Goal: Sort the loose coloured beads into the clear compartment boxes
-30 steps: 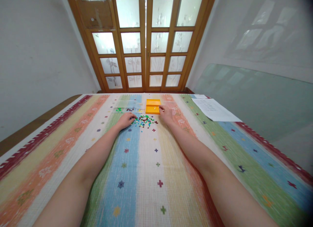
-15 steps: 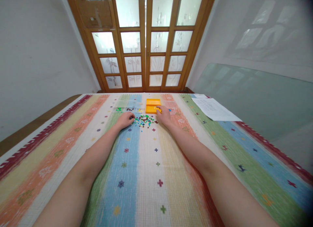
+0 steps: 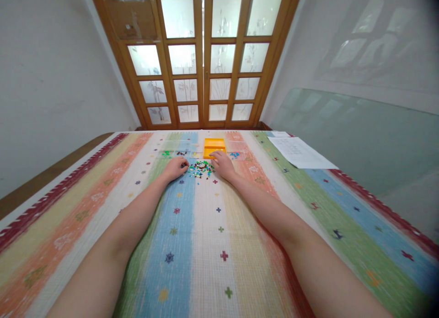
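Observation:
A loose pile of small coloured pieces [image 3: 201, 168], green, blue, dark red and white, lies on the striped cloth between my hands. My left hand [image 3: 177, 168] rests at the pile's left edge, fingers curled together; what they hold, if anything, is too small to see. My right hand [image 3: 222, 164] is at the pile's right edge, in front of the yellow box [image 3: 214, 143], its fingers slightly apart and pointing left. Behind the pile, clear containers hold green pieces [image 3: 166, 153], dark red pieces [image 3: 181, 153], a few yellow ones and blue pieces [image 3: 234, 155].
Striped tablecloth [image 3: 206, 263] covers the table. White printed sheets [image 3: 300, 152] lie at the back right. Beyond the table stand wooden doors with glass panes [image 3: 219, 89], and a pale glass panel [image 3: 343, 135] leans by the right wall.
My right hand has moved left and toward me, from over the yellow box to the pile's right edge. The blue pieces at the right now show more fully. My left hand stays put.

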Demonstrator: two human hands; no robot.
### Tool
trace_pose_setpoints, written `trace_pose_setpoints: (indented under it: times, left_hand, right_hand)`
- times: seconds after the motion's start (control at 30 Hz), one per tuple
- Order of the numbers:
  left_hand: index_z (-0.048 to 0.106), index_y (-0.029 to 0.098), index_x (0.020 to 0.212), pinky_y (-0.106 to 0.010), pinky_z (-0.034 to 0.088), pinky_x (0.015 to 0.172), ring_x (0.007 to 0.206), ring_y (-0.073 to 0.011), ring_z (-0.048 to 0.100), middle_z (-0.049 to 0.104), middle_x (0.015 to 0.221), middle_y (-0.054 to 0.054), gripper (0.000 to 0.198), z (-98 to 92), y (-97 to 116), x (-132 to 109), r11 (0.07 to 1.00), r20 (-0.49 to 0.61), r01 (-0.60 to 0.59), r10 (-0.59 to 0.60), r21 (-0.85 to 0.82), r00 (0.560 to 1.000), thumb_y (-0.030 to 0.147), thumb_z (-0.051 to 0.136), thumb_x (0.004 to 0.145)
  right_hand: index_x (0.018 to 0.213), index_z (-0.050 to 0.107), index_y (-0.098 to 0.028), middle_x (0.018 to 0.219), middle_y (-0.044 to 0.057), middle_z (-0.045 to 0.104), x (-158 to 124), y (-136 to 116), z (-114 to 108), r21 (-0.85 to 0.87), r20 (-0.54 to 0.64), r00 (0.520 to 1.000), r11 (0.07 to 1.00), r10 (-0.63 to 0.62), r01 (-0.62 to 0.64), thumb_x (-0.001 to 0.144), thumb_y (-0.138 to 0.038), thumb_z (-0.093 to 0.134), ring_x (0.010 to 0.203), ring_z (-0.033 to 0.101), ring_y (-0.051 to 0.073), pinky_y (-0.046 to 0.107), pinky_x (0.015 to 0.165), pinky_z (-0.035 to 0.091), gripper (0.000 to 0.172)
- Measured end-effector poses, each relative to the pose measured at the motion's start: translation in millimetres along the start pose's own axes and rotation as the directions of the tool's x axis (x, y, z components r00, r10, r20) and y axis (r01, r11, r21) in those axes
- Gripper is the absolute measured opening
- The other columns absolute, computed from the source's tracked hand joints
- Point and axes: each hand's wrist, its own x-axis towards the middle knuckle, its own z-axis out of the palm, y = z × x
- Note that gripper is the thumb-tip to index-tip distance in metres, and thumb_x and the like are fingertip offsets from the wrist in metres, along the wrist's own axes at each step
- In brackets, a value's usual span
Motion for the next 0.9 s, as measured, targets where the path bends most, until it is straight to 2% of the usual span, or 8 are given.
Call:
trace_pose_setpoints:
  times: [0.13,0.47,0.7,0.9]
  left_hand:
    - [0.074,0.021,0.089,-0.034,0.050,0.084,0.087,-0.0219,0.064,0.073,0.093,-0.006,0.014,-0.2,2.6,0.3,1.000,-0.011,0.029,-0.029,-0.002,1.000,0.023,0.061,0.086]
    - [0.073,0.020,0.088,-0.035,0.051,0.090,0.093,-0.0225,0.064,0.070,0.097,-0.007,0.010,0.4,2.3,0.7,1.000,0.005,-0.021,0.021,-0.002,1.000,0.024,0.065,0.085]
    - [0.071,0.020,0.088,-0.034,0.051,0.084,0.088,-0.0215,0.063,0.071,0.092,-0.006,0.011,2.0,3.7,1.1,0.999,-0.010,-0.007,0.007,-0.045,1.000,0.027,0.064,0.087]
    - [0.070,0.022,0.095,-0.031,0.050,0.080,0.082,-0.0193,0.064,0.073,0.091,-0.003,0.013,2.7,14.5,-0.1,0.993,-0.013,0.000,-0.001,-0.122,1.000,0.029,0.061,0.089]
  right_hand:
    - [0.121,0.072,-0.022,0.123,0.012,0.069,-1.0,-2.3,-0.6,0.004,0.034,0.999,1.000,-0.005,0.005,0.099,-0.016,0.054,0.118,0.060,0.027,0.043,0.108,0.047,0.028]
    - [0.118,0.074,-0.020,0.119,0.011,0.071,-1.5,-4.0,-1.7,-0.015,0.084,0.996,0.999,-0.034,0.036,0.102,-0.019,0.054,0.115,0.061,0.026,0.040,0.104,0.047,0.025]
    - [0.119,0.074,-0.021,0.115,0.011,0.073,-3.0,-4.8,1.7,-0.076,0.176,0.979,0.991,-0.099,0.113,0.102,-0.021,0.057,0.111,0.063,0.025,0.038,0.100,0.047,0.023]
    - [0.120,0.074,-0.021,0.117,0.011,0.073,-5.0,-12.2,4.2,-0.087,0.208,0.960,0.974,-0.186,0.208,0.103,-0.022,0.057,0.111,0.063,0.026,0.038,0.100,0.046,0.024]
